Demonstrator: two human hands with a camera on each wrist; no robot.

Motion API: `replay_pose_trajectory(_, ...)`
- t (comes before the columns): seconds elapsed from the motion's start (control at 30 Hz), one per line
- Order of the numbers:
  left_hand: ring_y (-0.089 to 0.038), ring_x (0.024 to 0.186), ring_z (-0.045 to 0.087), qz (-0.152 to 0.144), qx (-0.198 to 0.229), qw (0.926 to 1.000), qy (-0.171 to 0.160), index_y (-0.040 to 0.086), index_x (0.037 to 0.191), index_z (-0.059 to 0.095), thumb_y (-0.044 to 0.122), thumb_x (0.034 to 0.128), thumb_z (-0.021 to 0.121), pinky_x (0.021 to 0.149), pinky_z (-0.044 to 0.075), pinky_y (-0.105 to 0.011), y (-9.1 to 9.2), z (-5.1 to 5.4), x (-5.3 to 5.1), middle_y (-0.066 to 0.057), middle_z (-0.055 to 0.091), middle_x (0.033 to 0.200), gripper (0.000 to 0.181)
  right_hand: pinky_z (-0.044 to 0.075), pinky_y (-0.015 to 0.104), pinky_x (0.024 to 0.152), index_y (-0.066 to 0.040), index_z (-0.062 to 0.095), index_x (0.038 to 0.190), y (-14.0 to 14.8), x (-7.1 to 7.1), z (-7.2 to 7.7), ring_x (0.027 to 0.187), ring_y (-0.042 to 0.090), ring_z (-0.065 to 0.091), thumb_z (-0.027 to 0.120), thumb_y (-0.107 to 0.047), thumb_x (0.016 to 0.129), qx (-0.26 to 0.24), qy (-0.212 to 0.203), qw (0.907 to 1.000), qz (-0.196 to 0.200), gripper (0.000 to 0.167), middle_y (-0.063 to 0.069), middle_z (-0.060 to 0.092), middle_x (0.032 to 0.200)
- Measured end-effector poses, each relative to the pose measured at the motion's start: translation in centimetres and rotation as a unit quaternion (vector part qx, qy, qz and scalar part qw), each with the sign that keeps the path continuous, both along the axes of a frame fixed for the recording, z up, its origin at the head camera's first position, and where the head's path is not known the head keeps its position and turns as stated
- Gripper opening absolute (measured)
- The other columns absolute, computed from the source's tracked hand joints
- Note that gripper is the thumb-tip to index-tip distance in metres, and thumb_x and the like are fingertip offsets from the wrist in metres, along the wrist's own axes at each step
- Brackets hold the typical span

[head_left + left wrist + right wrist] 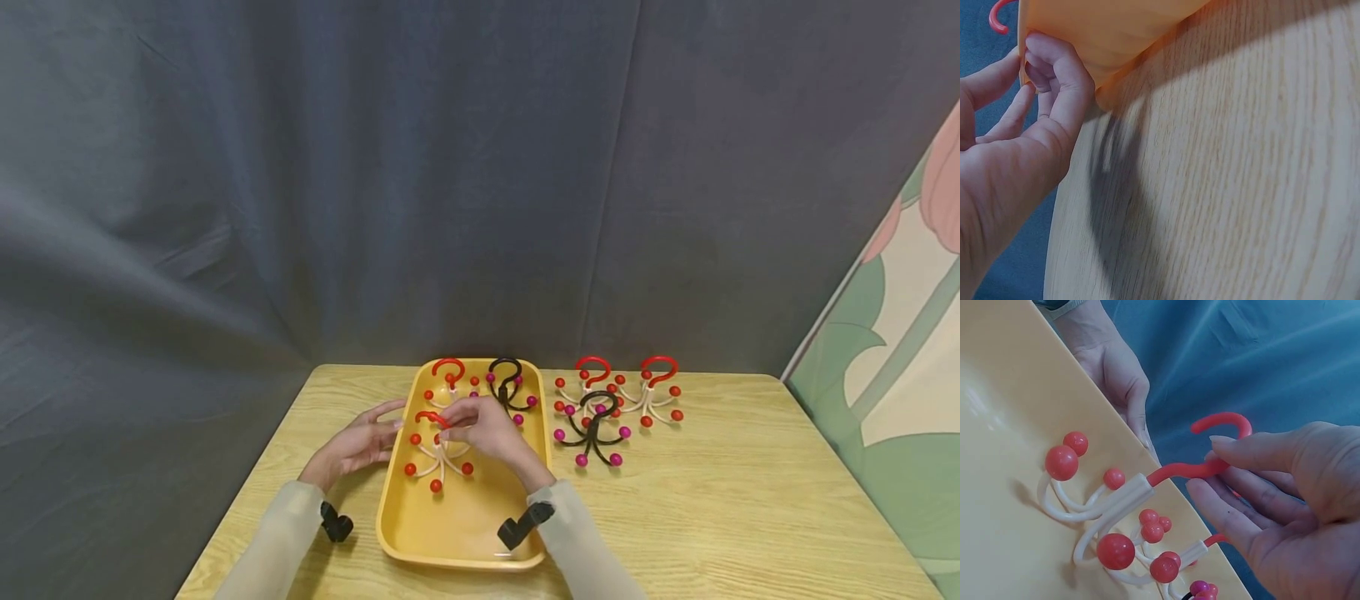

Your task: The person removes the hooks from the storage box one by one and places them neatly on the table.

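My right hand (483, 425) pinches the red hook end of a white-pronged hanger (1125, 494) with red ball tips. Its prongs hang over the yellow tray (480, 533); whether the lowest balls touch the floor cannot be told. Against the tray's left side rests my left hand (363, 446), on the outside, its fingers touching the wall near the rim. In the tray's far part are another red-hooked white hanger (448, 365) and a black hanger (504, 393) with magenta balls, partly hidden by my right hand.
Right of the tray lie two red-hooked white hangers, one at the back (592, 362) and one farther right (660, 362). A black hanger (592, 433) with magenta balls stands in front of them. The wooden table (712, 500) meets a dark curtain (450, 208) behind.
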State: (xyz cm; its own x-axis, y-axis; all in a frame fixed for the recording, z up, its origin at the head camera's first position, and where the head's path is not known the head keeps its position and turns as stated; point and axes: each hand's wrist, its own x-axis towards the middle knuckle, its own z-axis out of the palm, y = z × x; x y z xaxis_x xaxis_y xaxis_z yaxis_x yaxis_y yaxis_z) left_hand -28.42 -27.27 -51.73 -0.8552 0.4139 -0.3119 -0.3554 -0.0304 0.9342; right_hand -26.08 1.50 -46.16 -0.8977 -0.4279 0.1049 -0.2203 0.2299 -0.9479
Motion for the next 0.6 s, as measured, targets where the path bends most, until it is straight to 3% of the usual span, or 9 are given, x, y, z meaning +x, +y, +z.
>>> replay_pose_trajectory(0.1, -0.021, 0.125, 0.068, 0.001, -0.002, 1.0000, 0.003, 0.017, 0.167, 0.025, 0.014, 0.1112, 0.051, 0.100, 0.060, -0.048, -0.01, 0.00, 0.03, -0.020, 0.048, 0.162, 0.062, 0.060, 0.023, 0.077, 0.002, 0.078, 0.106, 0.03, -0.16, -0.10, 0.089, 0.014, 0.076, 0.081, -0.004, 0.089, -0.003, 0.001, 1.0000, -0.005, 0.018, 0.014, 0.080, 0.102)
replay_pose_trajectory(0.4, -0.020, 0.124, 0.068, -0.005, 0.000, 1.0000, 0.008, 0.016, 0.168, 0.022, 0.016, 0.1111, 0.052, 0.100, 0.061, -0.045, -0.05, -0.04, 0.21, -0.011, 0.058, 0.153, 0.064, 0.055, 0.023, 0.067, -0.005, 0.082, 0.106, 0.23, -0.13, -0.12, 0.086, 0.012, 0.077, 0.080, -0.009, 0.092, 0.006, 0.005, 0.9995, -0.032, 0.015, 0.011, 0.082, 0.102)
replay_pose_trajectory(0.6, -0.022, 0.125, 0.069, 0.004, -0.002, 1.0000, 0.005, 0.016, 0.167, 0.026, 0.016, 0.1107, 0.053, 0.100, 0.060, -0.048, 0.13, 0.13, 0.25, -0.017, 0.053, 0.158, 0.062, 0.060, 0.029, 0.071, -0.010, 0.083, 0.107, 0.16, -0.08, 0.19, 0.084, 0.010, 0.075, 0.080, -0.010, 0.092, 0.007, -0.005, 0.9988, -0.048, 0.015, 0.008, 0.082, 0.103)
